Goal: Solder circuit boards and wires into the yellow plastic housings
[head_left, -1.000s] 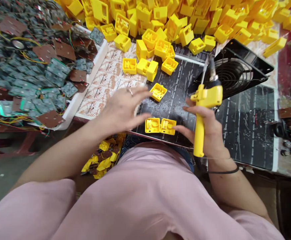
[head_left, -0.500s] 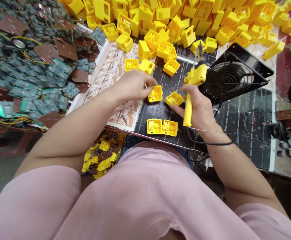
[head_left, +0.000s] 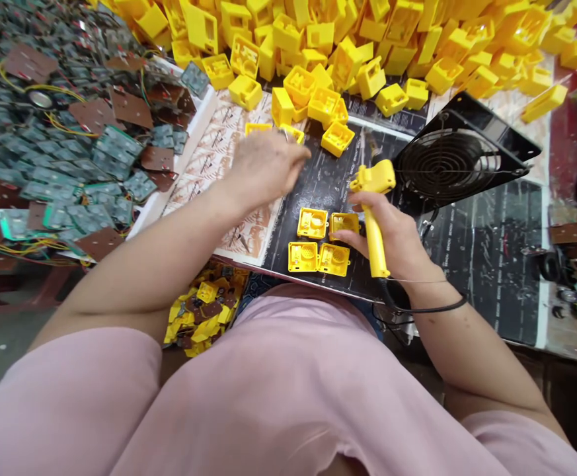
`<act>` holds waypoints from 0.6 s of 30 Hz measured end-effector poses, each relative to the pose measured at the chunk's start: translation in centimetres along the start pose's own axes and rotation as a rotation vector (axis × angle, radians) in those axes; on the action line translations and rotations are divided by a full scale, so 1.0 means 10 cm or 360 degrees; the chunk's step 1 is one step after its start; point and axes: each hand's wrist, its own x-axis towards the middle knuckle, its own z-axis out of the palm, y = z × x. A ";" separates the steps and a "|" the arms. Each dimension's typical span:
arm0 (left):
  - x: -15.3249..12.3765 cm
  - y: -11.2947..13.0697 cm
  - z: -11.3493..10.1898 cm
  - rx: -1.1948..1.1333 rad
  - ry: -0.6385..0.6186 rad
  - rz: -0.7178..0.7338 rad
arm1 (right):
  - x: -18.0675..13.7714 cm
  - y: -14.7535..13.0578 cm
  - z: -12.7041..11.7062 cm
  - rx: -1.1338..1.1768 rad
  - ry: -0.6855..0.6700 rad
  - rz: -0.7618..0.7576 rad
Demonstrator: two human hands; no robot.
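Note:
My right hand [head_left: 390,228] grips a yellow soldering gun [head_left: 375,244] by its handle, its blurred tip pointing away from me. That hand's thumb lies against a small open yellow plastic case [head_left: 344,223]. Beside it rests another open case half [head_left: 312,223], and nearer me sits a pair of joined case halves [head_left: 304,256]. My left hand [head_left: 268,165], slightly blurred, hovers palm down with its fingers partly apart and nothing seen in them. It is over or beside two more yellow cases [head_left: 295,134] and hides part of them; whether it touches them I cannot tell.
A large heap of yellow cases [head_left: 347,63] covers the table's back. At left, a white-edged tray [head_left: 199,122] holds many circuit boards [head_left: 114,152]. A black fan [head_left: 441,165] stands right of the soldering gun. A black cord [head_left: 427,309] crosses below my right wrist.
The two case halves have come nearer to me, beside the joined pair. My left hand has left its case half and shifted up. My right hand and the soldering gun have moved slightly toward me.

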 end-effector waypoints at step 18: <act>-0.98 -0.27 -0.09 -0.0540 -0.0334 0.0079 | -0.15 -0.05 -0.05 -0.0106 0.0042 0.0017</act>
